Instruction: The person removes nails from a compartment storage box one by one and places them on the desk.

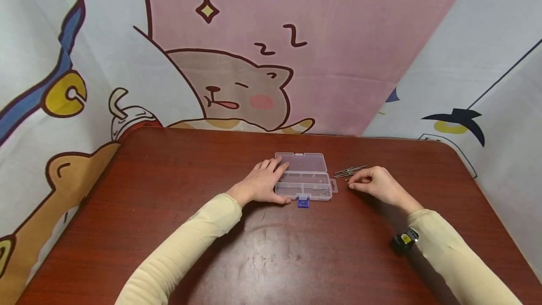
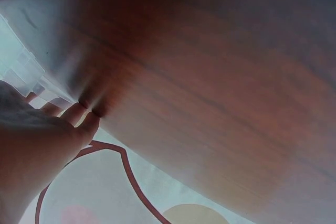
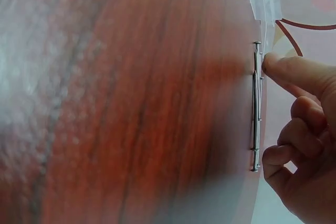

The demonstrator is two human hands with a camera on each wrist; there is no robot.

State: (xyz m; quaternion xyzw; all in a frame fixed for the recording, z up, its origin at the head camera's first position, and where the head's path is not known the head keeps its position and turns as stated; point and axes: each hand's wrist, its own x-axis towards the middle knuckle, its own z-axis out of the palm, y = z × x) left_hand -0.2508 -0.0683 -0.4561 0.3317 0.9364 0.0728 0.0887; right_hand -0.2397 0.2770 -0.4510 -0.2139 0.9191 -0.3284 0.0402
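A clear, colourless plastic compartment box (image 1: 302, 176) with a small blue latch (image 1: 302, 202) lies on the reddish-brown wood-grain table (image 1: 178, 178), toward its far edge. Beside it lie thin silver-grey metal pins (image 1: 349, 171). Both sleeves (image 1: 190, 244) are pale cream-yellow. A black wrist strap with a yellow patch (image 1: 405, 240) sits toward the table's right edge. Behind hangs a pink and white cartoon-cat cloth backdrop (image 1: 237, 60).

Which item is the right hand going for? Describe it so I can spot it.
On the brown table, look just right of the clear plastic box. A small bunch of thin metal nails lies there by the right hand, the only loose metal pieces outside the box.
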